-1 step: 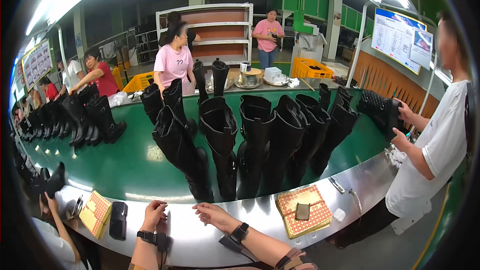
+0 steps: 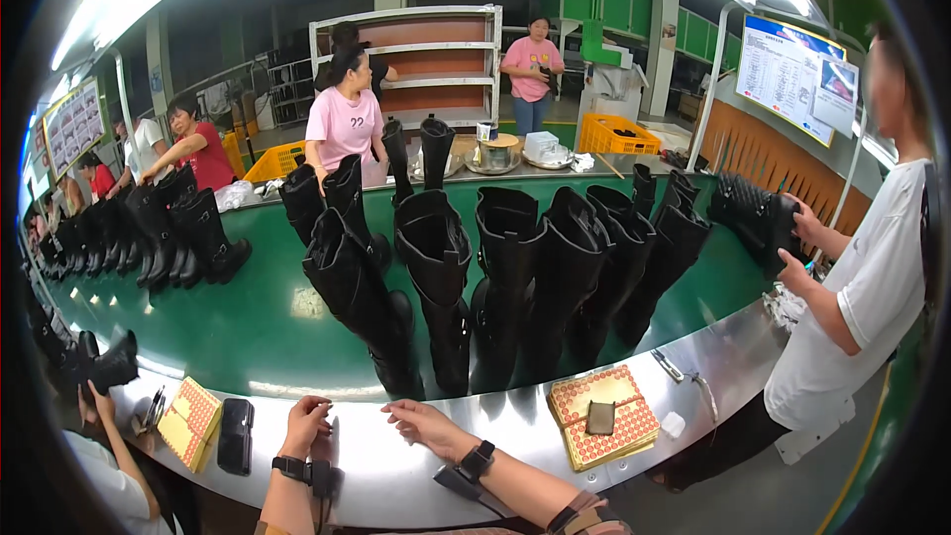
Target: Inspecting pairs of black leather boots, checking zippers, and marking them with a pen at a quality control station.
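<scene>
My left hand rests on the shiny metal rim of a green conveyor belt, fingers curled, holding nothing. My right hand lies flat on the same rim just beside it, fingers stretched out and empty. Both wrists wear dark watches. Directly beyond my hands stand tall black boots upright on the belt, the nearest one leaning a little; neither hand touches them.
An orange-dotted pad with a small dark piece lies right of my hands; a yellow pad and a black phone lie left. A person in white holds a boot at right. Other workers, boots, shelves and yellow crates stand beyond.
</scene>
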`<action>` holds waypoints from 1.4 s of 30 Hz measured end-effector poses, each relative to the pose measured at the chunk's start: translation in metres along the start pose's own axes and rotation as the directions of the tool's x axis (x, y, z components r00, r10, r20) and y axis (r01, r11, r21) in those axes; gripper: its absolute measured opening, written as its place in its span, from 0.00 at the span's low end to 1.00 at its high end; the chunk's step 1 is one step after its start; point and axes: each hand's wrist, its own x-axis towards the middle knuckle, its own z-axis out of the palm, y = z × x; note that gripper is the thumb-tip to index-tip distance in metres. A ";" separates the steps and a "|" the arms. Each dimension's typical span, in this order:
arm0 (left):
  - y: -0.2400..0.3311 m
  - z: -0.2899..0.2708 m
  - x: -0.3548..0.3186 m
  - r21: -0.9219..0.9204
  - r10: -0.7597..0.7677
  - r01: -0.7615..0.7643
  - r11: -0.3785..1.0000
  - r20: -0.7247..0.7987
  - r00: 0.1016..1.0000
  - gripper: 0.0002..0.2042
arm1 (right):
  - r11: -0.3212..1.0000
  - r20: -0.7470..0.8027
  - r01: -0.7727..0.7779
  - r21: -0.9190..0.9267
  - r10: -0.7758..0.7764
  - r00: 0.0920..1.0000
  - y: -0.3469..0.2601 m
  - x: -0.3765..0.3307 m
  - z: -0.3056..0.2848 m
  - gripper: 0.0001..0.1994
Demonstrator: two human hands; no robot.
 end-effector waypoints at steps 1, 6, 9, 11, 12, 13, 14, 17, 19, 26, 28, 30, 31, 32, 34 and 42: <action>0.001 0.000 0.002 0.037 -0.037 0.038 0.999 -0.015 0.999 0.08 | 1.000 0.044 0.013 0.016 -0.014 0.999 -0.007 -0.004 0.002 0.11; -0.002 -0.002 0.003 -0.029 -0.027 0.027 0.999 -0.007 1.000 0.09 | 0.972 0.038 0.060 0.227 -0.070 0.997 -0.014 -0.018 -0.003 0.11; -0.004 -0.004 0.004 -0.061 0.008 -0.009 0.998 -0.022 1.000 0.08 | 0.956 0.044 0.037 0.291 -0.052 0.998 -0.006 -0.014 -0.017 0.11; -0.004 -0.005 0.004 -0.082 -0.028 0.026 0.996 -0.027 0.999 0.08 | 0.950 0.046 -0.051 0.308 0.039 0.998 0.002 -0.010 -0.026 0.11; -0.005 -0.006 0.004 -0.088 -0.038 0.035 0.996 -0.037 0.999 0.09 | 0.951 0.091 0.001 0.310 -0.031 0.995 0.005 -0.008 -0.029 0.11; -0.005 -0.006 0.005 -0.097 -0.034 0.031 0.995 -0.027 0.999 0.08 | 0.953 0.087 0.007 0.304 -0.035 0.996 0.008 -0.006 -0.032 0.11; -0.005 -0.006 0.005 -0.098 -0.035 0.031 0.995 -0.029 0.999 0.08 | 0.954 0.074 0.009 0.300 -0.032 0.997 0.011 -0.005 -0.034 0.11; -0.007 -0.006 0.006 -0.108 -0.030 0.025 0.994 -0.044 0.999 0.07 | 0.956 0.087 0.012 0.294 -0.039 0.995 0.014 -0.003 -0.037 0.11; -0.009 -0.006 0.006 -0.117 -0.028 0.022 0.993 -0.048 0.998 0.06 | 0.962 0.100 0.010 0.272 -0.038 0.994 0.014 -0.004 -0.036 0.11; -0.009 -0.006 0.007 -0.124 -0.028 0.022 0.992 -0.045 0.999 0.06 | 0.977 0.089 0.019 0.212 -0.038 0.995 0.014 -0.005 -0.034 0.11; -0.008 -0.006 0.006 -0.118 -0.029 0.024 0.993 -0.042 0.999 0.06 | 0.979 0.094 0.020 0.203 -0.040 0.995 0.015 -0.005 -0.034 0.11; -0.007 -0.006 0.005 -0.120 -0.028 0.024 0.992 -0.034 0.999 0.05 | 0.980 0.095 0.026 0.198 -0.045 0.994 0.015 -0.004 -0.033 0.11; -0.006 -0.006 0.005 -0.121 -0.028 0.023 0.992 -0.036 0.999 0.06 | 0.980 0.093 0.029 0.194 -0.048 0.994 0.015 -0.004 -0.033 0.11; -0.006 -0.006 0.005 -0.122 -0.027 0.022 0.992 -0.039 0.999 0.06 | 0.982 0.084 0.023 0.190 -0.039 0.996 0.015 -0.004 -0.032 0.11; -0.006 -0.006 0.004 -0.112 -0.021 0.016 0.994 -0.044 0.999 0.06 | 0.984 0.074 0.034 0.177 -0.048 0.996 0.015 -0.005 -0.031 0.11; 0.008 0.004 0.002 0.072 -0.036 0.039 0.997 -0.045 0.998 0.11 | 0.986 0.007 0.072 0.152 -0.074 0.997 0.013 -0.006 -0.027 0.09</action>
